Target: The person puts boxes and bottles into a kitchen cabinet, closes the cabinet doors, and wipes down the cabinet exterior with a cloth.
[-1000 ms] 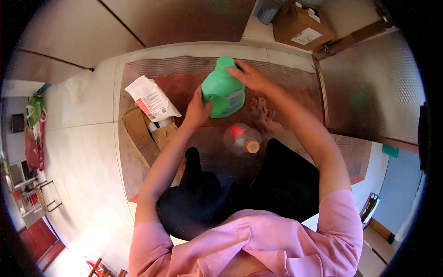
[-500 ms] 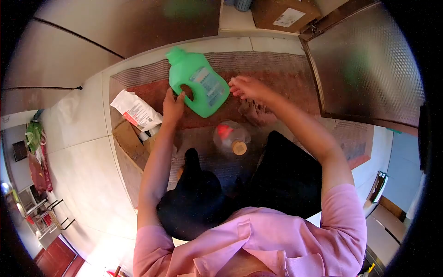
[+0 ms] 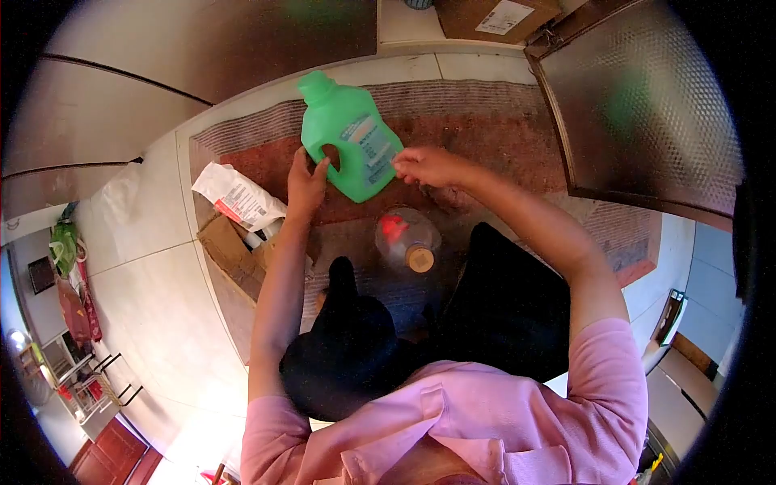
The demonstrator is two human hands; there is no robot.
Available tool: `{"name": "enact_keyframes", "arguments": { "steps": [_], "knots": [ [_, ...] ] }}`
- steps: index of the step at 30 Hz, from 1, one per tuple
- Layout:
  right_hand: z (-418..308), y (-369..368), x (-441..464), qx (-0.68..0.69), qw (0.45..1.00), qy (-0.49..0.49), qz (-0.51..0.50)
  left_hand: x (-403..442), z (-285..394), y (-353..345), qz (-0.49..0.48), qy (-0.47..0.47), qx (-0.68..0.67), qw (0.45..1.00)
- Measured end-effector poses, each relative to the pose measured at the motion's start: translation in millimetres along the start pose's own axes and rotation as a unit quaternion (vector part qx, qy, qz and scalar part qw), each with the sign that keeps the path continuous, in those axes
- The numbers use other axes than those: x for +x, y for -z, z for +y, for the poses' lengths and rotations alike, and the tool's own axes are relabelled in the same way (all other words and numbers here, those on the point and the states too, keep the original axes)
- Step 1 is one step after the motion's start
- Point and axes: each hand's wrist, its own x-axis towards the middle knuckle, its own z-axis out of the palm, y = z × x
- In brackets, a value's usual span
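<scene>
A green jug (image 3: 347, 133) with a printed label leans toward the upper left above the rug. My left hand (image 3: 308, 184) grips it at the side, by the handle. At its lower right edge is my right hand (image 3: 426, 167), fingers bent together near the label; whether they pinch anything is too small to tell. A crumpled brown cloth (image 3: 446, 198) lies partly hidden under my right hand. Nearer my knees stands a clear bottle (image 3: 406, 238) with an orange cap and a red patch.
A white printed packet (image 3: 239, 196) rests on an opened cardboard box (image 3: 233, 252) at the left of the rug (image 3: 477, 121). An open cabinet door (image 3: 638, 113) reaches in at the right. Another cardboard box (image 3: 493, 18) sits inside the cabinet.
The jug has swung left and turned so its label faces me. My right hand has left its neck and come down to its lower right side. The view has shifted.
</scene>
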Motion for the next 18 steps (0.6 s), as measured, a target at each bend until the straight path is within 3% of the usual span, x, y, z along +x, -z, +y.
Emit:
{"name": "enact_keyframes", "arguments": {
  "steps": [6, 13, 18],
  "knots": [
    [0, -5, 1, -0.015, 0.999, 0.002, -0.051, 0, -5, 0, 0.007, -0.012, 0.010, 1.000],
    [1, -9, 3, -0.022, 0.998, 0.013, -0.050, 0, -6, 3, -0.001, 0.011, 0.024, 1.000],
    [3, -11, 4, -0.099, 0.994, 0.042, -0.036, 0, -8, 3, -0.002, 0.010, 0.052, 0.999]
  ]
}}
